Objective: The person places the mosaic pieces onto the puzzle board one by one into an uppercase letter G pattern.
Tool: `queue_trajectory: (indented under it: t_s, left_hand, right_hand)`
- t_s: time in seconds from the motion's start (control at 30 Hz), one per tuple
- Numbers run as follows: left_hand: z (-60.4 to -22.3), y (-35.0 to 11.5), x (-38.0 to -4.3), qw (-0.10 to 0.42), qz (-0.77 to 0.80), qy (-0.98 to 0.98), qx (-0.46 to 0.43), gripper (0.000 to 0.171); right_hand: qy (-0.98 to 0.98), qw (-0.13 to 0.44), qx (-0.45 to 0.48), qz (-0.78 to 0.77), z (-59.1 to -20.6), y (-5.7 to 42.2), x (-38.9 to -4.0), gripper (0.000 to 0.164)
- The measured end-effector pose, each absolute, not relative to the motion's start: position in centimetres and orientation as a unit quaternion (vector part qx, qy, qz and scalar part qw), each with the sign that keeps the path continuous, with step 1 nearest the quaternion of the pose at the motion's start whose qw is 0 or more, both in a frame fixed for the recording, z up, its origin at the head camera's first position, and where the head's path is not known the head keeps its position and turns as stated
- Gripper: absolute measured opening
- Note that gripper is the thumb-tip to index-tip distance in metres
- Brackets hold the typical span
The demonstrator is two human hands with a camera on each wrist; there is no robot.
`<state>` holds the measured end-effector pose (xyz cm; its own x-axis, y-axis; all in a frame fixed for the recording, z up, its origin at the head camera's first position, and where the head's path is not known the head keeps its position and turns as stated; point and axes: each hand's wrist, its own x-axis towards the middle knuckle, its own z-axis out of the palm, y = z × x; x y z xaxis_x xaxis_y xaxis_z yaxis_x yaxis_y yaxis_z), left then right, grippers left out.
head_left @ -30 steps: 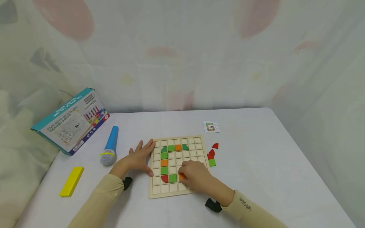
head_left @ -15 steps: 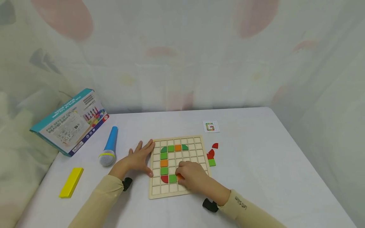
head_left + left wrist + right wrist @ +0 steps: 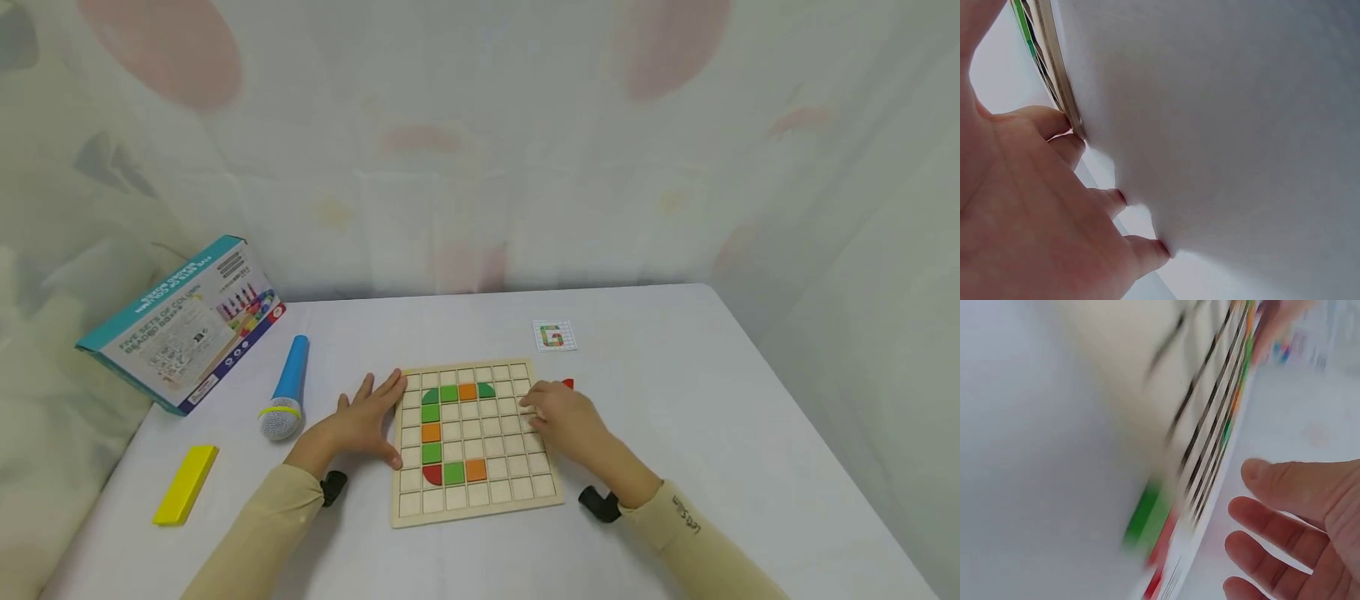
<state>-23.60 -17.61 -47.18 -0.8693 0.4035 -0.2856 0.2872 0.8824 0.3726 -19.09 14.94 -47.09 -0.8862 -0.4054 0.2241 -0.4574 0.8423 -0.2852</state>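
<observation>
A wooden grid board lies on the white table, with green, orange and red pieces set in some of its cells. Spread along the board's left edge is my left hand, its thumb and fingertips touching the rim. My right hand hovers over the board's right edge; its fingers are apart and hold nothing in the right wrist view. An orange square tile sits in the lower row beside a green square tile. A red quarter-circle piece peeks out behind my right hand, and a green tile is blurred beside the board.
A small card with a letter G pattern lies behind the board. On the left are a blue toy microphone, a yellow block and a teal and white box leaning at the table's back corner.
My right hand has let go of the orange square tile, leaving it in the lower row. It has moved right and away to the board's right edge. My left hand stays in place.
</observation>
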Motion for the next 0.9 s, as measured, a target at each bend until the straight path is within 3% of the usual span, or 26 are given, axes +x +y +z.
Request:
queue_trajectory:
  t_s: [0.27,0.53,0.9]
  left_hand:
    - [-47.3,-17.6,-23.6,0.176,0.151,0.956,0.181,0.135]
    - [-47.4,-17.6,-23.6,0.177,0.159,0.954,0.182,0.135]
    - [-47.2,-17.6,-23.6,0.180,0.156,0.954,0.184,0.135]
  right_hand:
    - [-0.976,0.048,0.162,0.140,-47.6,19.7,-22.0,0.029]
    - [-0.975,0.021,0.165,0.144,-47.6,19.8,-22.7,0.020]
    - [-0.993,-0.020,0.060,0.102,-47.7,20.0,-23.0,0.017]
